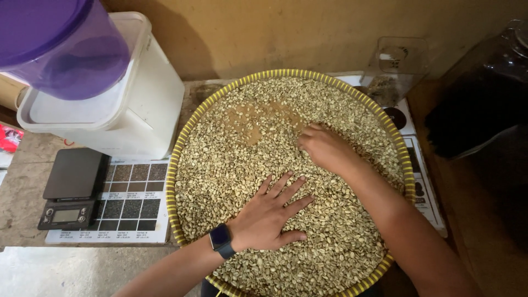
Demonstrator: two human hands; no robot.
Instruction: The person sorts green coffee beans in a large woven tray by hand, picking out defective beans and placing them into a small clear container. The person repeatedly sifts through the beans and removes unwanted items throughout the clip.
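Head view: left hand [268, 215] flat, palm down, fingers [287, 191] spread wide on pale green coffee beans [231, 165] filling a round woven tray with a yellow rim [181, 144], on a worn bench [22, 181]. Dark smartwatch [221, 240] on that wrist. Right hand [324, 147] further up the tray, fingers curled down among the beans, tips hidden; holding any, cannot tell. Left of tray: white lidded plastic bin [148, 104], purple translucent jug [60, 44], black digital scale [72, 188] on a white colour-sample chart [132, 206]. Behind the tray: clear plastic container [393, 69].
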